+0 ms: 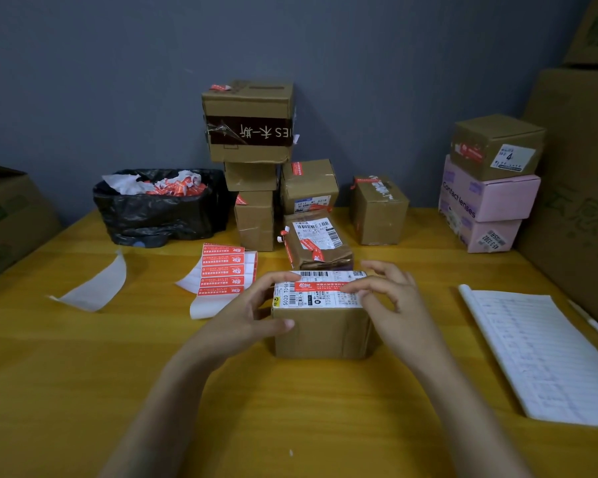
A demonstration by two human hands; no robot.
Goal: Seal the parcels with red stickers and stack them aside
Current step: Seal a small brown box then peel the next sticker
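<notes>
Two hands (252, 315) on "502D"-labelled parcel (321, 326) (red sticker (320, 287) across)

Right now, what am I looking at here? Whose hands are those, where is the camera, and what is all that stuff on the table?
There is no machine here: a person works with bare hands, and the single picture comes from a camera worn on their head, looking forward and down. The left hand steadies a brown parcel on the yellow table, while the right hand presses a red sticker across its top label. Just left lies a sheet of spare stickers and a peeled backing strip. Behind stand sealed parcels in a stack, a black bin bag holding sticker scraps, and pink boxes on the right. A lined notebook lies at the right edge.
</notes>
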